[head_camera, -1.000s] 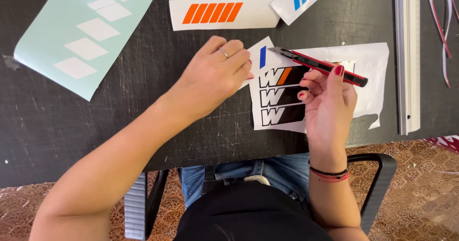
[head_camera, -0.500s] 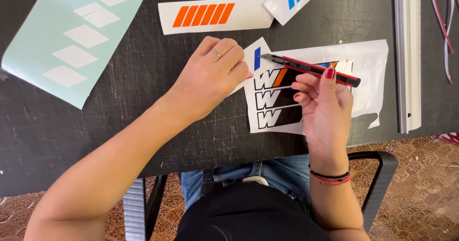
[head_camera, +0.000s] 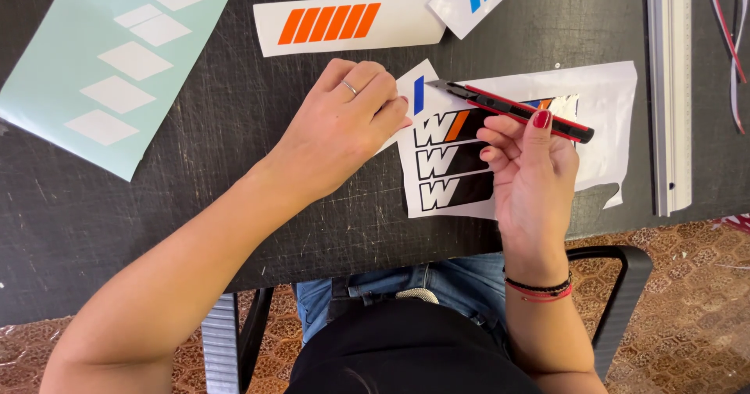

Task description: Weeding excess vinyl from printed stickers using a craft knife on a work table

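Decals on a thin, floppy sticker sheet [head_camera: 453, 177] lay between both hands; left hand [head_camera: 344, 128] pressed its edge flat, right hand [head_camera: 531, 175] gripped a slim craft knife [head_camera: 516, 111] mid-handle.

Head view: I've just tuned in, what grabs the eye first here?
The right hand holds a red-and-black utility knife with its tip over the white sticker sheet of three black decals at the table's middle. The left hand, a ring on one finger, presses that sheet's upper left corner. At top lies a white strip with orange bars; at far left, a pale green sheet with white diamonds.
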